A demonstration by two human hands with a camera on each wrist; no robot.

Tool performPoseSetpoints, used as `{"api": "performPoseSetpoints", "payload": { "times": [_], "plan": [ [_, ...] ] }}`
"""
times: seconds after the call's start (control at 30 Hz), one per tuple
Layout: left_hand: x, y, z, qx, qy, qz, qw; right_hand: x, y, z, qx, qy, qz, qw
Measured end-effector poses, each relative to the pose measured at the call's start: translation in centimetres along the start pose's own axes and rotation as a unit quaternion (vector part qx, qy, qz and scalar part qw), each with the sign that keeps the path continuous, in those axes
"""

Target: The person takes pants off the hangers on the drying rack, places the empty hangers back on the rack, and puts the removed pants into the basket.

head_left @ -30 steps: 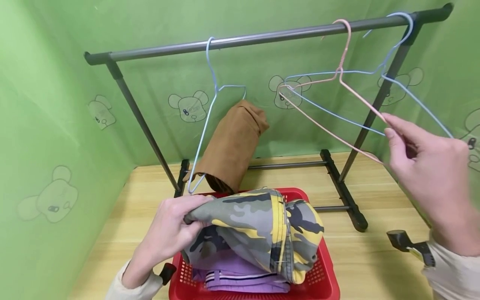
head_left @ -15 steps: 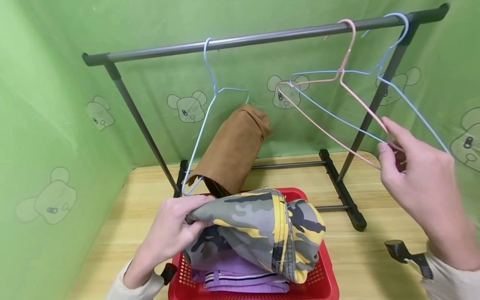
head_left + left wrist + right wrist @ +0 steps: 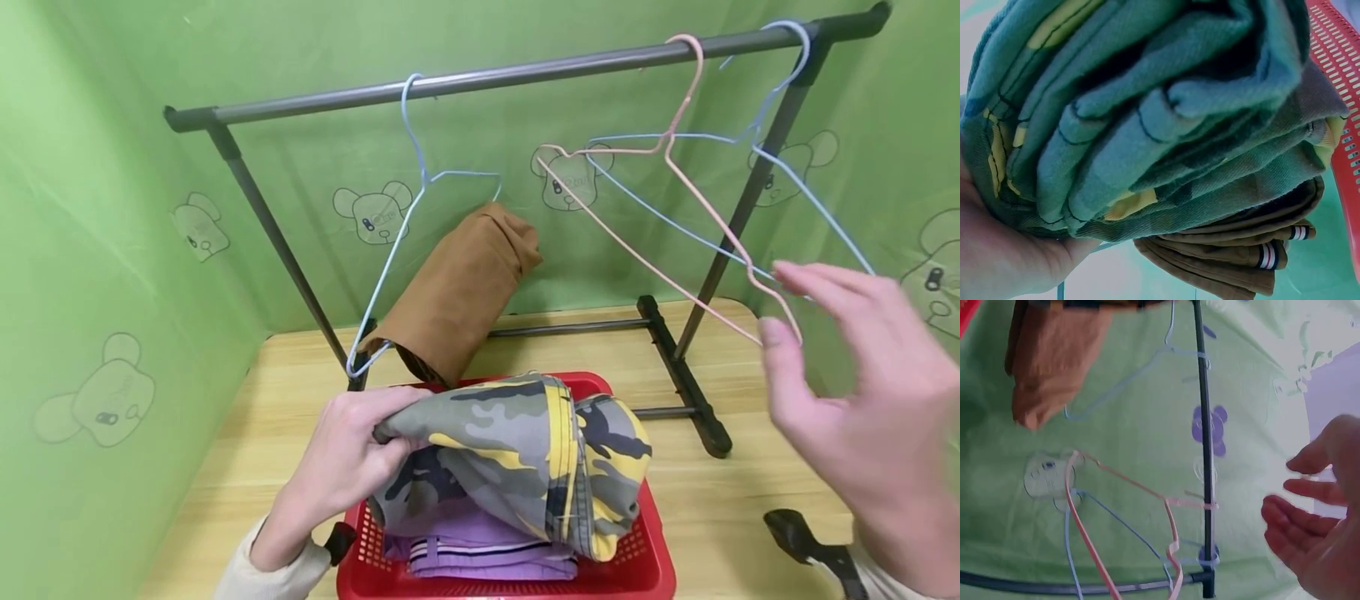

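Observation:
My left hand (image 3: 337, 467) grips one end of a folded camouflage garment (image 3: 502, 425), grey with yellow and black patches, above a red basket (image 3: 662, 533). Seen from the left wrist, its thick rolled layers (image 3: 1147, 125) fill most of the view. A pink wire hanger (image 3: 670, 137) hangs on the rack's bar, tilted. Its lower right corner lies between the parted thumb and fingers of my right hand (image 3: 877, 400). In the right wrist view that hand (image 3: 1316, 519) is apart from the pink hanger (image 3: 1088, 537), its fingers loosely bent and holding nothing.
A dark metal rack bar (image 3: 525, 77) spans the scene. Brown trousers (image 3: 457, 292) hang folded over a blue hanger (image 3: 414, 137) on the left. Another blue hanger (image 3: 802, 179) hangs at the right end. Folded purple clothing (image 3: 487, 558) lies in the basket. Green printed cloth walls surround the rack.
My right hand has let go of the pink hanger and spread its fingers. The hanger has swung a little left. My left hand stays on the camouflage garment.

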State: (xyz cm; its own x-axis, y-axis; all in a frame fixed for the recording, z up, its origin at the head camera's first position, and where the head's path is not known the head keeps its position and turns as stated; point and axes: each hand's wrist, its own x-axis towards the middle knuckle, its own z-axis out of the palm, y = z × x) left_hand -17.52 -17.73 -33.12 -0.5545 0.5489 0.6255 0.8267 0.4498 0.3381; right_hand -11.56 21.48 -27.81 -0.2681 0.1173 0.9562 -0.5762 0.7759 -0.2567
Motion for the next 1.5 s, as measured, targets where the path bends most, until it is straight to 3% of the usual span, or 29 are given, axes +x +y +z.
{"api": "performPoseSetpoints", "payload": {
  "times": [0.1,0.17,0.23,0.33,0.4,0.43,0.53,0.63,0.9,1.03,1.2,1.37,1.5],
  "plan": [
    [0.1,0.0,0.0,0.002,0.000,-0.001,1.0000,-0.7,-0.4,1.1,0.073,-0.061,-0.053,0.9941],
    [0.1,0.1,0.0,0.005,0.001,-0.001,1.0000,-1.5,-0.5,1.4,0.114,-0.161,-0.053,0.9789],
    [0.2,0.1,0.1,0.007,0.001,0.000,1.0000,-2.4,-0.6,1.7,0.140,-0.274,-0.021,0.9512],
    [0.3,0.3,0.2,0.009,0.001,-0.001,1.0000,-3.9,-0.6,2.2,0.132,-0.415,0.032,0.8999],
    [0.4,0.4,0.2,0.008,0.000,0.002,1.0000,-4.7,-0.6,2.9,0.130,-0.465,0.049,0.8743],
    [0.4,0.4,0.3,0.007,-0.001,0.003,1.0000,-5.0,-0.6,3.3,0.133,-0.479,0.052,0.8662],
    [0.5,0.5,0.3,0.008,-0.003,0.004,1.0000,-5.8,-0.6,4.2,0.147,-0.505,0.057,0.8485],
    [0.6,0.5,0.4,0.007,-0.005,0.006,0.9999,-6.3,-0.7,4.8,0.158,-0.516,0.059,0.8397],
    [0.5,0.4,0.4,0.019,-0.018,-0.004,0.9996,-7.0,-0.8,5.5,0.182,-0.522,0.064,0.8306],
    [0.5,0.3,0.4,0.015,-0.028,-0.011,0.9994,-7.3,-0.6,5.9,0.212,-0.509,0.068,0.8314],
    [0.5,0.2,0.4,0.001,-0.067,-0.025,0.9974,-7.6,-0.4,6.3,0.221,-0.504,0.075,0.8313],
    [0.4,-0.2,0.1,-0.031,-0.118,-0.039,0.9918,-7.8,-0.2,6.6,0.267,-0.510,0.103,0.8111],
    [0.5,-0.8,0.0,-0.072,-0.159,-0.051,0.9833,-7.8,0.0,6.7,0.301,-0.528,0.144,0.7810]
  ]
}}
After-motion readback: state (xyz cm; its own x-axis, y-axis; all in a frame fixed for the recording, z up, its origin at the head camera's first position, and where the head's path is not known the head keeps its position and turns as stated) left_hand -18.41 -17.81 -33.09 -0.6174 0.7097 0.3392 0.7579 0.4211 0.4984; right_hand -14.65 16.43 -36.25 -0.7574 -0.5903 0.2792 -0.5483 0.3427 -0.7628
